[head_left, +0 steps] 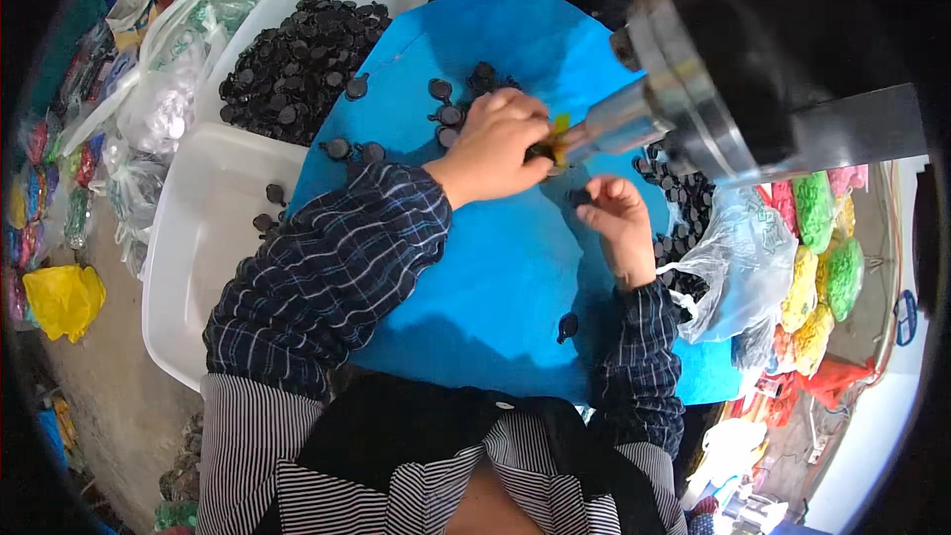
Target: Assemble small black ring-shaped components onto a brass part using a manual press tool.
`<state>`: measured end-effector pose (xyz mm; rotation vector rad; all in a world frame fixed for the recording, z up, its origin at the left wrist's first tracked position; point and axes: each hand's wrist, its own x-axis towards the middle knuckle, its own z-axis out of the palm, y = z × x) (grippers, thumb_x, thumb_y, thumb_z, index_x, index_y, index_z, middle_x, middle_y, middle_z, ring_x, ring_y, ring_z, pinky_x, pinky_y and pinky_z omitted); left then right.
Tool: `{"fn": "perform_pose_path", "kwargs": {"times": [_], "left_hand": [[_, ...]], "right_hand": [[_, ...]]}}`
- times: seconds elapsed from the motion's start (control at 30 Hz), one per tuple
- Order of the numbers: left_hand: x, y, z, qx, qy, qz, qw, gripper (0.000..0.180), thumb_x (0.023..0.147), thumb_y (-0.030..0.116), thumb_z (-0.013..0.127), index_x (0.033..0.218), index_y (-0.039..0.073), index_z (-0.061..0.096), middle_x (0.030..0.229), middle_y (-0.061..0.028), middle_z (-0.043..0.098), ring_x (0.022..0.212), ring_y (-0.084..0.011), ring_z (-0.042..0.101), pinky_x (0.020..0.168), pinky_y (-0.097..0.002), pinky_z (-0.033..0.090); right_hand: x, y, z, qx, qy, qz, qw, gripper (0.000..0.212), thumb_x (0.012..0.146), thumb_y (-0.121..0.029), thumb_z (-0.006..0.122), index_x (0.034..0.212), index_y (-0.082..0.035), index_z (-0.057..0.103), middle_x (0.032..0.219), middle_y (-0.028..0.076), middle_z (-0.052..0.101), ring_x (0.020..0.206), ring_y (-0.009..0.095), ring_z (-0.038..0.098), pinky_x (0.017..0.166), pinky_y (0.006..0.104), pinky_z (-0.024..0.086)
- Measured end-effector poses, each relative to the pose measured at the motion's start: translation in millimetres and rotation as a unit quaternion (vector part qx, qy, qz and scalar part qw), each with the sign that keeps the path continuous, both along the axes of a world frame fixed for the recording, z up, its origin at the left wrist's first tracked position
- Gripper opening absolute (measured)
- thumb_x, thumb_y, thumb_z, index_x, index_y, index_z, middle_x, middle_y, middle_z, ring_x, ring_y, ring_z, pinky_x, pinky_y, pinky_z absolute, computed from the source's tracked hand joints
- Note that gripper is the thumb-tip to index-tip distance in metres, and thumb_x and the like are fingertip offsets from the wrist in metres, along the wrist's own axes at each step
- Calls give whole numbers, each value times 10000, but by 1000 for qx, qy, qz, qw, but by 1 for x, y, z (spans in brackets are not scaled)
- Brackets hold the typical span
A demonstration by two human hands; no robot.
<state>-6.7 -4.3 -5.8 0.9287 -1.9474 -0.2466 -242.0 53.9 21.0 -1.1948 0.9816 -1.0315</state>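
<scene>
My left hand (495, 144) reaches over the blue work surface (475, 277), its thumb and fingers closed at a small dark piece below the metal shaft (619, 124) of a machine. That piece is mostly covered by the fingers and blurred. Beside the shaft's tip shows a bit of yellow. A little nearer and to the right, my right hand (619, 223) pinches a small black round part (580, 197) between thumb and fingertips. Around my left hand lie several loose black round parts with small tabs, one of them a black part (440, 90). Another black part (567, 327) lies near my body.
At the far left, a white bin (411, 2) is heaped with black parts; a nearer white bin (168, 267) holds a few. A clear plastic bag (748, 248) and more black parts (684, 208) sit at the right. The machine's dark body (792, 50) overhangs the upper right.
</scene>
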Motion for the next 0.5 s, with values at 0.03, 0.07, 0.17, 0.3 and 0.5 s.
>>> {"fn": "perform_pose_path", "kwargs": {"times": [0.03, 0.07, 0.17, 0.3, 0.5], "left_hand": [[-4, 3, 2, -21, -21, -7, 1000, 245, 754, 196, 736, 963, 70, 706, 1067, -75, 625, 1086, -317, 542, 945, -423, 424], [-6, 6, 4, 8, -24, 18, 1000, 257, 755, 218, 751, 965, 76, 708, 1054, -58, 631, 1089, -308, 542, 943, -411, 415], [0, -3, 4, 61, 11, 63, 996, 262, 760, 237, 753, 959, 74, 709, 1037, -59, 638, 1084, -301, 547, 951, -410, 408], [6, -4, 0, 37, 14, 86, 996, 275, 767, 237, 747, 979, 69, 704, 1064, -95, 651, 1077, -309, 562, 935, -432, 431], [12, -6, 2, 38, 29, 121, 991, 287, 795, 217, 717, 1032, 57, 689, 1120, -116, 641, 1107, -328, 543, 971, -449, 412]], "right_hand": [[7, -5, -1, -18, -40, -37, 998, 347, 785, 203, 609, 945, -79, 488, 1062, 37, 590, 996, 137, 586, 868, 304, 532], [18, -10, -3, -53, 3, -55, 997, 325, 799, 190, 615, 949, -77, 505, 1050, 33, 611, 973, 125, 603, 856, 281, 526], [39, -25, -16, -93, 11, -113, 989, 292, 816, 156, 639, 953, -74, 523, 1039, 24, 625, 940, 113, 620, 825, 255, 522], [27, -20, -16, -98, 77, -116, 985, 214, 859, 115, 633, 980, -45, 559, 1023, 18, 628, 907, 99, 623, 787, 235, 509], [-3, 53, 57, 6, 494, 117, 862, 495, 797, -271, 796, 1082, 16, 511, 845, 144, 646, 759, 255, 653, 668, 368, 516]]}}
